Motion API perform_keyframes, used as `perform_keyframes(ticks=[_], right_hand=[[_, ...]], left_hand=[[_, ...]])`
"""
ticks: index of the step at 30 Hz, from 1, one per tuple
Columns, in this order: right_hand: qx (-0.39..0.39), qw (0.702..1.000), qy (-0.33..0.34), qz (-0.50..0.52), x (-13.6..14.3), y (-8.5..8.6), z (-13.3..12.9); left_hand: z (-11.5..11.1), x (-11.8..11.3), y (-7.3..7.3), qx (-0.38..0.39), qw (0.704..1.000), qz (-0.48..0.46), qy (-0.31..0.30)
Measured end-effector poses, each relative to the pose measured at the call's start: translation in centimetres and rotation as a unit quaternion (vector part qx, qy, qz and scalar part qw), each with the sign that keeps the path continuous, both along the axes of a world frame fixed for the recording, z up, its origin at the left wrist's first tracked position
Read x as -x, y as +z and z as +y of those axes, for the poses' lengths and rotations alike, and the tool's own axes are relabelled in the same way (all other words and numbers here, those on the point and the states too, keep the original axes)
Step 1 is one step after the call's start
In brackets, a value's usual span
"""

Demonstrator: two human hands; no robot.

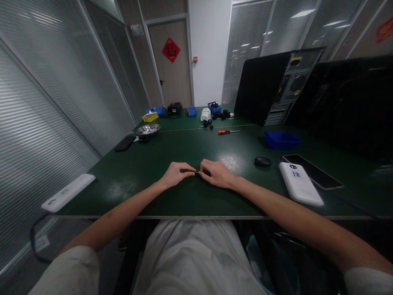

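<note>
Over the front middle of the green table (184, 151), my left hand (177, 173) and my right hand (216, 173) almost meet at the fingertips. Between them is a tiny dark, thin piece (197, 172), too small to identify. The left thumb and index finger pinch its left end. The right hand's fingers are curled closed at its other end, with a dark patch beneath them that I cannot make out. Both hands are low, close to the table surface.
To the right are a black mouse-like object (263, 162), a white device (300, 183), a dark phone (313, 171) and a blue tray (282, 140). An orange screwdriver (225, 132) lies farther back. At left are a metal bowl (149, 130), a phone (125, 143) and a white device (69, 192).
</note>
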State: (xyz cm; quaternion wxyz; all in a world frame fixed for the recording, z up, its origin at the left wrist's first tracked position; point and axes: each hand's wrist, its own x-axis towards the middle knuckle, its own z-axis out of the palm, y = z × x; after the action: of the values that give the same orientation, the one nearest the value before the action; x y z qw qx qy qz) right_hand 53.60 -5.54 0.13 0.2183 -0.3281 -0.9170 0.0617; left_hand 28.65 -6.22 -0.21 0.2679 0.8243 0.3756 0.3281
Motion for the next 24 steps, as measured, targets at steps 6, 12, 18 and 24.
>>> perform_keyframes(ticks=[6,12,18,24], right_hand=[[0.007,1.0,0.011,0.01,0.0,-0.4,0.3],[-0.009,1.0,0.01,-0.013,0.2,-0.2,0.0],[-0.008,1.0,0.003,-0.022,0.3,0.1,-0.1],[0.004,1.0,-0.001,-0.021,0.3,0.3,-0.2]], left_hand=[[0.1,0.1,-0.2,0.023,1.0,-0.011,0.013],[0.0,-0.3,-0.3,0.004,1.0,0.0,0.0],[0.5,-0.1,-0.2,0.036,0.999,-0.015,0.0],[2.4,1.0,-0.6,-0.006,0.998,0.039,0.05]])
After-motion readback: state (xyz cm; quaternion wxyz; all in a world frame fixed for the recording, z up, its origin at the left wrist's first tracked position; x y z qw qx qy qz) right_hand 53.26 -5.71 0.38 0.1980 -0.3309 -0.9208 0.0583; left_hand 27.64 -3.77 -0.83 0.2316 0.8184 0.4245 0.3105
